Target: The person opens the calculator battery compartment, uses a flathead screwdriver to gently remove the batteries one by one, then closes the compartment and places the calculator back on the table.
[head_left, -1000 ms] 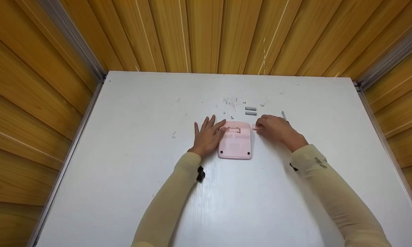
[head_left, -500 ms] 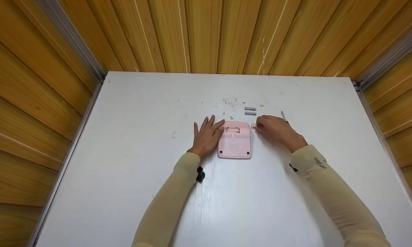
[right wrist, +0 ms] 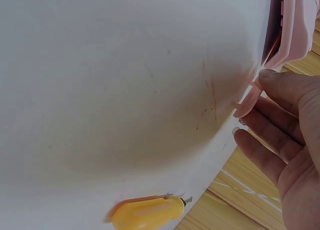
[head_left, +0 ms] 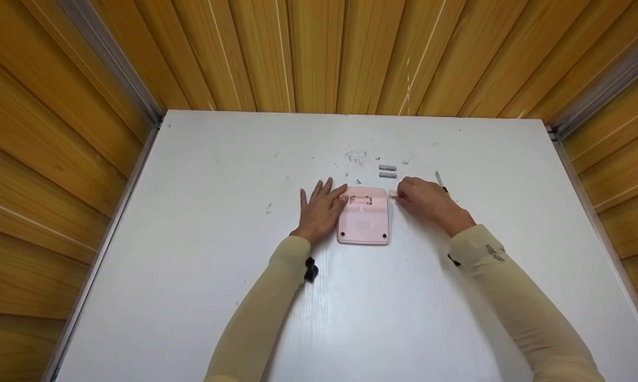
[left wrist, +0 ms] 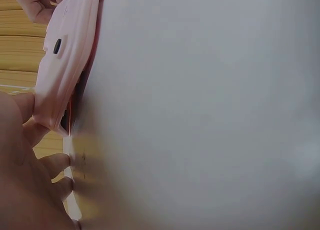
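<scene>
A pink calculator (head_left: 362, 223) lies face down on the white table, its battery compartment (head_left: 361, 200) uncovered at the far end. My left hand (head_left: 319, 215) rests at its far left corner with fingers spread; the thumb and index finger touch the casing, while other fingertips meet the table in the left wrist view. Just off the right edge, my right hand (head_left: 425, 200) pinches a small pink battery cover (right wrist: 249, 101) between thumb and fingers. Beyond the calculator, two grey batteries (head_left: 387, 175) lie side by side.
A screwdriver with a yellow handle (right wrist: 147, 213) lies beside my right hand, its shaft (head_left: 439, 179) pointing away. Dark scuff marks (head_left: 356, 158) dot the white tabletop (head_left: 218, 175). Wood-patterned walls (head_left: 319, 58) enclose the table at the back and sides.
The battery cover has shifted slightly in my right hand's fingers, and a little less of it shows. My left hand and the calculator stay in place.
</scene>
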The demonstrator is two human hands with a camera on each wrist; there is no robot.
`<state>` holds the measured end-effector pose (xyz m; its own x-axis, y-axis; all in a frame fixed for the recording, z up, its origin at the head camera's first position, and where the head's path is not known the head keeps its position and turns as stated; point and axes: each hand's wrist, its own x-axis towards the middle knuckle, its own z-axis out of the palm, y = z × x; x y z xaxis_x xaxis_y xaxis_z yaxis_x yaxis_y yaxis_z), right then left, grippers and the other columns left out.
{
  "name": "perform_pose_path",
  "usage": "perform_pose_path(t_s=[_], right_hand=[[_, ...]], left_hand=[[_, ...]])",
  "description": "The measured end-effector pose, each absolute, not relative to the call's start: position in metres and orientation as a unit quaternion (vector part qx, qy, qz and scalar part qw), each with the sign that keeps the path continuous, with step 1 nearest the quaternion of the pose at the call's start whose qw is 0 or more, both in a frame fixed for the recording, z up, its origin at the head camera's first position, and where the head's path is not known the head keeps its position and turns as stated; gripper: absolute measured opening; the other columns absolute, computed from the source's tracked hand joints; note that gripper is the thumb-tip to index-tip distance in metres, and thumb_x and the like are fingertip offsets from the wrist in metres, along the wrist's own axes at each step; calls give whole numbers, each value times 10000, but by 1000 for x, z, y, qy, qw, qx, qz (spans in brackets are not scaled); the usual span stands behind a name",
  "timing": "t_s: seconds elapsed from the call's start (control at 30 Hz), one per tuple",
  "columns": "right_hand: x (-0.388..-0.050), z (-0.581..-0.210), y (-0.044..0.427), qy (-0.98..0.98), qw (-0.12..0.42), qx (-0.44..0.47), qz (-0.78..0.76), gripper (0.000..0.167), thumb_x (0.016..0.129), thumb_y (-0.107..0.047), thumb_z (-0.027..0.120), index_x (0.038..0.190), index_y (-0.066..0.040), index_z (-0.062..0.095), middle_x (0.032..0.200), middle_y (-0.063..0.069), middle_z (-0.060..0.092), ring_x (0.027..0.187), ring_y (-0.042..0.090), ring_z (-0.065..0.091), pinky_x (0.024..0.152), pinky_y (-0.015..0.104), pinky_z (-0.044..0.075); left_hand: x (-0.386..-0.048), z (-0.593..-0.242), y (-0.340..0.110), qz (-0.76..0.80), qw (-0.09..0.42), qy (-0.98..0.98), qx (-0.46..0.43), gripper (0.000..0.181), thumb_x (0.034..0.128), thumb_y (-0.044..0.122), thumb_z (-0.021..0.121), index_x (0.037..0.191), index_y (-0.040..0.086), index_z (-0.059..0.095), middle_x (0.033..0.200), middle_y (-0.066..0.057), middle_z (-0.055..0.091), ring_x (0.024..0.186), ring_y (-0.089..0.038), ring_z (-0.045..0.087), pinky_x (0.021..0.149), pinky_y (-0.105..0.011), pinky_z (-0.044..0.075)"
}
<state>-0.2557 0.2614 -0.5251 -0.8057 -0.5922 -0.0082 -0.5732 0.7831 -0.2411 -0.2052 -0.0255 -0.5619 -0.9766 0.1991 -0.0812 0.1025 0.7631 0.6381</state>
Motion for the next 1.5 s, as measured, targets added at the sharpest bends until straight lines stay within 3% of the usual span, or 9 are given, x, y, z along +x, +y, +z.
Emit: perform_pose_path(t_s=[0.67, 1.5], right_hand=[[-257, -509, 253, 950, 41, -288, -115, 137, 1030, -84, 698, 1091, 39, 692, 1111, 156, 680, 1022, 330, 669, 931, 513, 561], [-246, -488, 208, 930, 27, -345, -124, 124, 983, -80, 767, 1055, 2, 709, 1022, 118, 685, 895, 271, 665, 819, 426, 592]], left_hand=[[-205, -559, -25, 328, 66, 938, 87, 556, 1141, 498, 330, 1611, 253, 500, 1739, -100, 256, 1623, -321, 131, 1256, -627, -74], [-206, -561, -27, 319, 72, 941, 90, 554, 1143, 499, 319, 1620, 271, 484, 1744, -87, 245, 1626, -303, 121, 1255, -636, -69]])
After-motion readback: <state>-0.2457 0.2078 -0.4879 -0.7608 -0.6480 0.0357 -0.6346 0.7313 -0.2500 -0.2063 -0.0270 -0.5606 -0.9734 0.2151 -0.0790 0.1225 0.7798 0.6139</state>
